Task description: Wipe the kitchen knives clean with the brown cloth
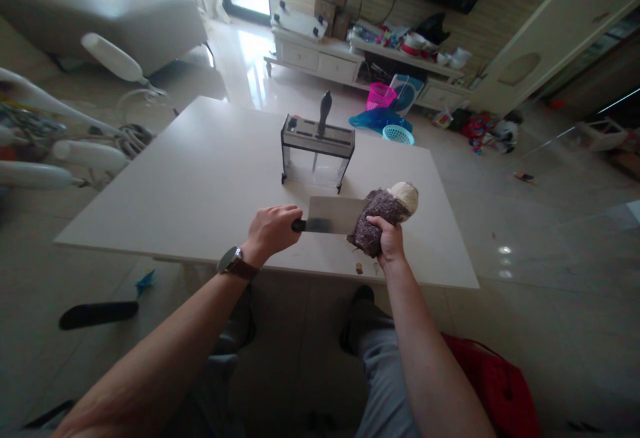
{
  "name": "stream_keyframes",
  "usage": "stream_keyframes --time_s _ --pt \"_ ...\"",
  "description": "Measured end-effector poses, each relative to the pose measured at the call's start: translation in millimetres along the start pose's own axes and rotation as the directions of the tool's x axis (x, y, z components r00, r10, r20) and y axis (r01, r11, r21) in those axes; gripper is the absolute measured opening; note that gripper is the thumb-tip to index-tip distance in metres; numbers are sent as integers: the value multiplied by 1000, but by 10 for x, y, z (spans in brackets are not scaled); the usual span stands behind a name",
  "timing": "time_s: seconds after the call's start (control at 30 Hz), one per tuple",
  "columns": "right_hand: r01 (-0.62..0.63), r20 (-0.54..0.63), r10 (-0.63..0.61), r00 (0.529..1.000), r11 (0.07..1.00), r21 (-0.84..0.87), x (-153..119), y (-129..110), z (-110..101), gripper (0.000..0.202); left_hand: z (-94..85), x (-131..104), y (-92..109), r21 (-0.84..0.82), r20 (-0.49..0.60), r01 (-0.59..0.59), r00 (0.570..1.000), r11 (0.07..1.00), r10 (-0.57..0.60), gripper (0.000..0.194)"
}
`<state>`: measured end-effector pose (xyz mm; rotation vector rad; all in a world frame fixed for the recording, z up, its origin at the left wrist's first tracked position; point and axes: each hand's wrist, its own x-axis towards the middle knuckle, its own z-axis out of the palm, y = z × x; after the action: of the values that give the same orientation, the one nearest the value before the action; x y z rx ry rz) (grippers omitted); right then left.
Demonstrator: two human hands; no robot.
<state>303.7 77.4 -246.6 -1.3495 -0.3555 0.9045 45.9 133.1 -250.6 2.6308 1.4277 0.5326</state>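
My left hand (274, 228), a watch on its wrist, is closed round the black handle of a cleaver (333, 215). The broad blade points right, and its far end meets the side of a large taro (381, 215). Rough purple-brown skin covers most of the taro; its upper right end is pale and bare of skin. My right hand (391, 239) grips the taro from the lower right, thumb across the skin. Both are held over the near part of the white table (200, 178). Small scraps (359, 268) lie by the table's front edge.
Behind the cleaver a clear-sided box (315, 151) with a black handle on top stands on the table. White-padded chairs (90, 156) are at the left. Beyond the table are a pink basket (381, 96) and a TV cabinet (320, 61). A red bag (495, 385) sits at lower right.
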Motion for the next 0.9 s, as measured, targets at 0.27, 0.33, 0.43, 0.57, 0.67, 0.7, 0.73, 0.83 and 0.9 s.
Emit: stream_keyframes --time_s 0.27,0.33,0.43,0.57,0.67,0.7,0.73,0.83,0.9 --pt "59 10 -59 998 998 2 -4 14 7 41 24 -5 -40 5 -16 -11 1000 1000 11 14" --pt "103 11 -102 995 995 -9 -4 15 11 40 16 -1 -47 12 -28 -10 1000 1000 10 14" --pt "175 1 -175 984 984 -6 -10 4 22 39 -7 5 -41 11 -50 -5 999 1000 6 13" --pt "217 -51 -215 975 975 40 -4 -4 40 38 -29 5 -6 4 -70 -10 997 1000 10 13" --pt "270 -118 -263 957 962 44 42 18 42 39 -30 3 21 -1 -80 2 997 1000 -2 13" --pt "297 -154 -288 945 954 42 67 28 36 40 -30 2 25 -4 -78 7 997 1000 -7 13" --pt "323 -195 -309 931 945 44 96 38 24 42 -31 1 26 -9 -74 12 997 1000 -12 14" --pt "384 -303 -349 887 921 63 192 53 -39 52 -39 -12 1 -35 -62 45 997 998 -47 15" --pt "394 -340 -351 873 917 65 246 51 -93 56 -38 -24 -34 -88 -54 96 993 991 -101 16"
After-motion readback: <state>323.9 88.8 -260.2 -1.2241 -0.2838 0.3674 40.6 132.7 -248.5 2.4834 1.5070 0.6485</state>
